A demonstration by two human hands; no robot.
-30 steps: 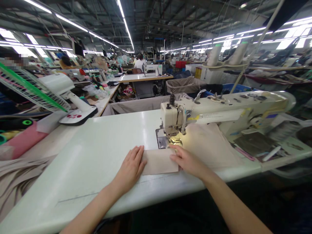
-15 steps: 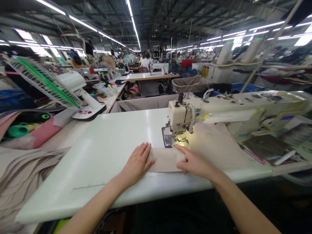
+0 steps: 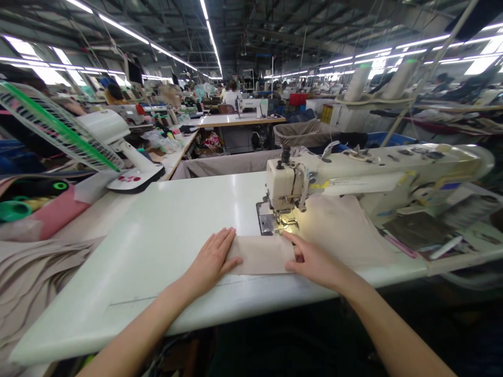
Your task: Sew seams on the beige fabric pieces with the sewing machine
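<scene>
A beige fabric piece [image 3: 261, 255] lies flat on the white sewing table [image 3: 165, 235], just in front of the sewing machine [image 3: 353, 180] and its lit needle area [image 3: 285, 222]. My left hand [image 3: 212, 259] rests flat on the fabric's left end, fingers stretched out. On the right end my right hand [image 3: 312, 259] presses down, index finger pointing toward the needle and thumb at the fabric's near edge. More beige fabric [image 3: 341, 228] spreads out under the machine arm to the right.
A white desk fan with a green-rimmed grille [image 3: 94, 146] stands at the table's left rear. Stacked beige fabric [image 3: 35, 272] and thread cones [image 3: 15, 209] lie at the left. Two large thread spools [image 3: 377, 81] rise behind the machine. Other workstations and people fill the background.
The fabric has crept slightly toward the needle with both hands following; otherwise only my head view shifted a little.
</scene>
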